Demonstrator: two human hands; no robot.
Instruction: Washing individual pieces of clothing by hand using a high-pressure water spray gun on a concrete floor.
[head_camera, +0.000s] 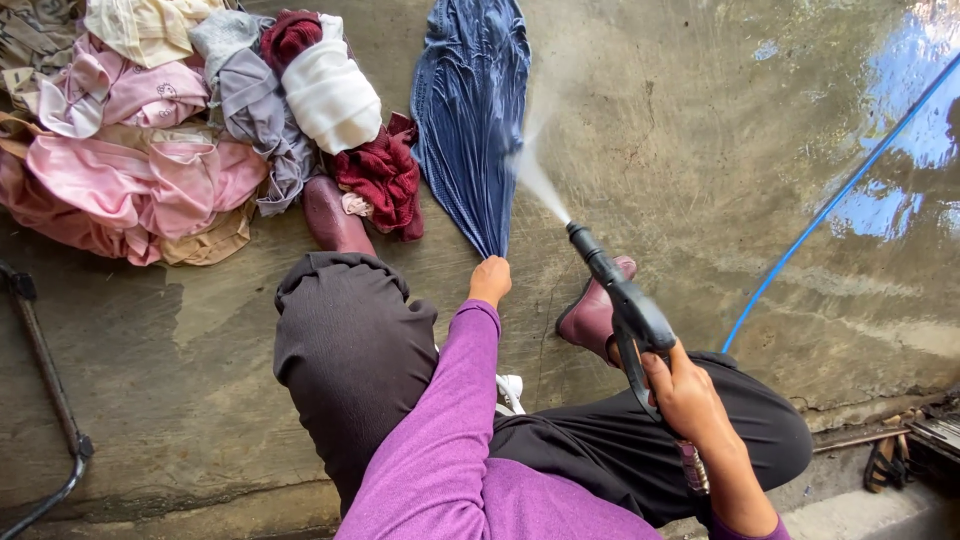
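Note:
My left hand (490, 279) grips the near, bunched end of a wet dark blue cloth (468, 110) that lies stretched away from me on the concrete floor. My right hand (682, 392) holds the grip of a black spray gun (620, 295), its nozzle aimed at the blue cloth. A fine jet of water (535, 170) leaves the nozzle and hits the cloth's right edge. I am crouched, in dark trousers, a purple sleeve and maroon boots (590, 312).
A heap of pink, cream, grey, white and dark red clothes (200, 120) lies at the upper left. A blue hose (840, 195) runs across the wet floor (700, 130) on the right. A black hose (45, 380) curves at the left edge. Sandals (885, 462) sit at the lower right.

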